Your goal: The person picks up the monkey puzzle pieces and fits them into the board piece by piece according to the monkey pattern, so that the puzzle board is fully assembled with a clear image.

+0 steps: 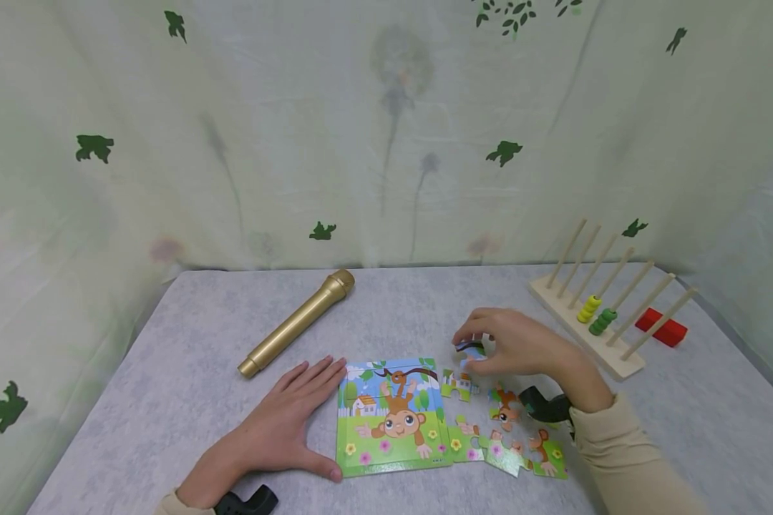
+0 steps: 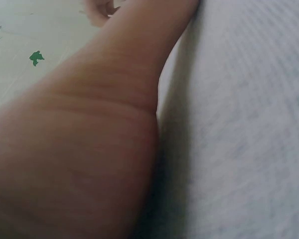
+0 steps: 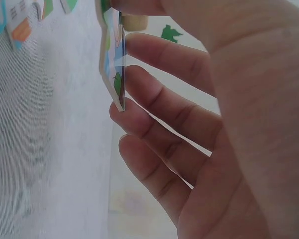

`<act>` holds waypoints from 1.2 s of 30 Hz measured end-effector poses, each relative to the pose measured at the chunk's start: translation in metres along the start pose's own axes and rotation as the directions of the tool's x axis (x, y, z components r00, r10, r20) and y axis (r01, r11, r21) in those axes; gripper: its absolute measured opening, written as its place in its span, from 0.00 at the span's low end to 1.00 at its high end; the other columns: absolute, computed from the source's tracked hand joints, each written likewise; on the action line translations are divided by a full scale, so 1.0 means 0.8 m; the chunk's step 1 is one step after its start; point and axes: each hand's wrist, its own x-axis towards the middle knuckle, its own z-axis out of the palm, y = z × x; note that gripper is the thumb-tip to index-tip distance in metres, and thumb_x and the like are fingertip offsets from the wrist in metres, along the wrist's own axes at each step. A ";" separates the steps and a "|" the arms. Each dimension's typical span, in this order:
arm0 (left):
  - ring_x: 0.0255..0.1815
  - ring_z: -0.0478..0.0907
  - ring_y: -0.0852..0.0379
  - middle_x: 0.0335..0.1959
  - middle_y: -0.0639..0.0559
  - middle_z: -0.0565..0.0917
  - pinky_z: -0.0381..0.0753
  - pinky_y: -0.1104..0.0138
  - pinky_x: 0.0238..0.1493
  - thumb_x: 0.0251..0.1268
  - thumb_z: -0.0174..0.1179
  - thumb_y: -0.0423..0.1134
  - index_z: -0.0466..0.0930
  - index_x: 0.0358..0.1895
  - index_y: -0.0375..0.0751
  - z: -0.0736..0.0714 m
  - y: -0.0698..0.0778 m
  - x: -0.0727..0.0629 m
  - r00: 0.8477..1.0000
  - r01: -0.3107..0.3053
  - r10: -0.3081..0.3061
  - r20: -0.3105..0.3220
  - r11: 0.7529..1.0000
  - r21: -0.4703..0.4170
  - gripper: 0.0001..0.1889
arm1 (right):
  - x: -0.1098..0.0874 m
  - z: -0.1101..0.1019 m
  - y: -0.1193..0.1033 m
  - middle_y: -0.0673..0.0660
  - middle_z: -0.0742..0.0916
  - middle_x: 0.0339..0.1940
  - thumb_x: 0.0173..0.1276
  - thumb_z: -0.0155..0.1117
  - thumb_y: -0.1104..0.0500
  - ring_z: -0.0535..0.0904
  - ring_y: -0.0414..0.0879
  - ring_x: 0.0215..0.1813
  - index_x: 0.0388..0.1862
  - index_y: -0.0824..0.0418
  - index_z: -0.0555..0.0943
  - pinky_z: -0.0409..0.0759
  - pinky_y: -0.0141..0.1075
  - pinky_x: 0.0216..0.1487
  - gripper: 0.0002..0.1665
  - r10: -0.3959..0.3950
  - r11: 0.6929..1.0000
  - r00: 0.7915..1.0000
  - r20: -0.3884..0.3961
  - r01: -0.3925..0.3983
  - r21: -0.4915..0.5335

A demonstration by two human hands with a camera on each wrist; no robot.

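Observation:
A square picture board (image 1: pixel 393 447) showing a cartoon monkey lies at the middle front. My left hand (image 1: pixel 283 425) rests flat beside its left edge, fingers straight and spread, fingertips and thumb right at the border. To the right of the board, my right hand (image 1: pixel 522 343) pinches a jigsaw piece (image 1: pixel 472 348) between thumb and fingers. In the right wrist view the jigsaw piece (image 3: pixel 114 64) is seen nearly edge-on, tilted up at the fingertips. Several loose pieces lie below that hand, among them one with a house (image 1: pixel 451 386) and one with a monkey face (image 1: pixel 505 413).
A gold microphone (image 1: pixel 293 329) lies diagonally behind the left hand. At the right stands a wooden peg rack (image 1: pixel 625 365) with yellow beads (image 1: pixel 589 309) and green beads (image 1: pixel 603 322) on its pegs. A red block (image 1: pixel 662 329) sits behind it. A patterned curtain (image 1: pixel 361 129) backs the table.

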 end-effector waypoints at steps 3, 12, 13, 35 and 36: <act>0.86 0.49 0.50 0.85 0.54 0.54 0.41 0.56 0.81 0.36 0.59 0.89 0.54 0.83 0.43 0.000 0.000 0.000 1.000 0.000 0.000 0.002 1.000 -0.001 0.73 | 0.004 0.002 -0.004 0.41 0.85 0.46 0.64 0.72 0.52 0.82 0.38 0.47 0.52 0.51 0.89 0.83 0.38 0.47 0.17 -0.010 1.000 1.000 0.001 0.010 0.003; 0.86 0.48 0.50 0.85 0.54 0.54 0.40 0.56 0.81 0.36 0.60 0.89 0.53 0.84 0.44 0.001 0.000 0.000 1.000 0.005 -0.005 0.004 1.000 -0.010 0.73 | 0.015 0.009 -0.016 0.41 0.85 0.46 0.63 0.73 0.52 0.82 0.38 0.47 0.51 0.48 0.89 0.83 0.39 0.49 0.16 -0.023 1.000 1.000 0.000 0.023 -0.008; 0.86 0.48 0.50 0.85 0.54 0.54 0.40 0.56 0.81 0.36 0.60 0.89 0.53 0.84 0.44 0.001 0.000 0.000 1.000 0.006 -0.006 0.005 1.000 -0.010 0.73 | 0.016 0.010 -0.018 0.41 0.85 0.45 0.63 0.73 0.52 0.82 0.38 0.47 0.51 0.48 0.89 0.84 0.39 0.49 0.16 -0.024 1.000 1.000 0.000 0.024 -0.012; 0.86 0.48 0.50 0.85 0.54 0.54 0.40 0.54 0.82 0.36 0.59 0.89 0.53 0.84 0.44 0.000 0.001 -0.001 1.000 0.015 -0.015 0.019 1.000 -0.005 0.73 | 0.033 0.039 -0.045 0.44 0.85 0.48 0.64 0.74 0.47 0.80 0.40 0.47 0.52 0.48 0.89 0.84 0.39 0.47 0.17 -0.066 0.992 0.997 -0.027 0.062 -0.110; 0.86 0.48 0.50 0.85 0.54 0.54 0.40 0.54 0.82 0.36 0.59 0.89 0.53 0.84 0.44 0.000 0.000 -0.001 1.000 0.017 -0.016 0.021 1.000 -0.006 0.73 | 0.034 0.040 -0.047 0.44 0.85 0.48 0.64 0.74 0.47 0.80 0.40 0.47 0.52 0.48 0.89 0.84 0.39 0.47 0.17 -0.064 0.992 0.998 -0.030 0.060 -0.115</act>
